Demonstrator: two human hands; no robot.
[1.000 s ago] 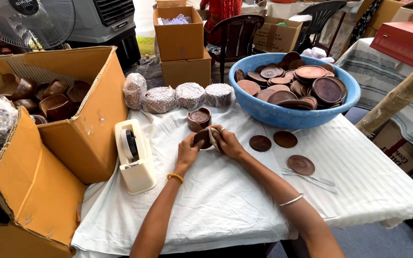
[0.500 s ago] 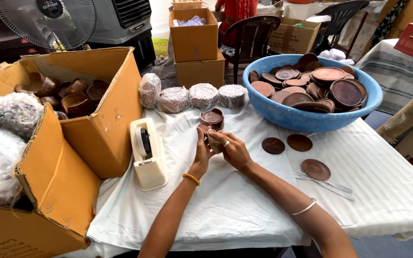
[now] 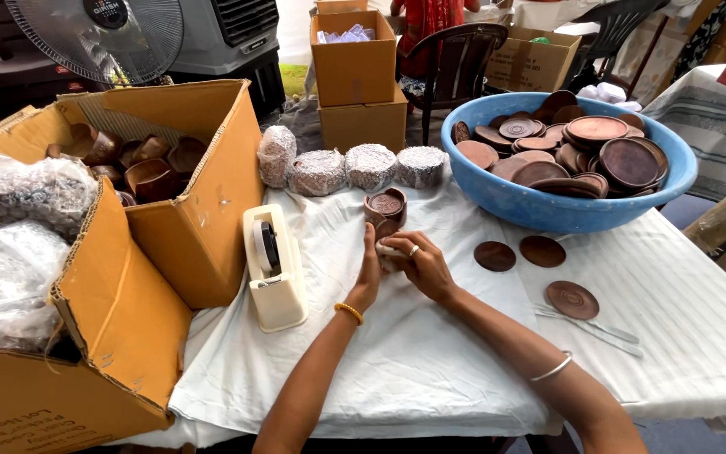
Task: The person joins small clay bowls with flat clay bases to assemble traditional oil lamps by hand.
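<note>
Brown clay cup [image 3: 386,229], partly hidden at the frame's centre, sits pinched between both hands on the white-clothed desk [image 3: 430,370]. The left hand [image 3: 370,273] and right hand [image 3: 420,262] curl their fingers [image 3: 402,245] tight around it. Its axis cannot be told. A lidded cup [image 3: 386,206] stands just behind.

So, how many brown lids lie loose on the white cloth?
3: two lids side by side below the blue bowl, one nearer the right arm. None seem hidden.
</note>
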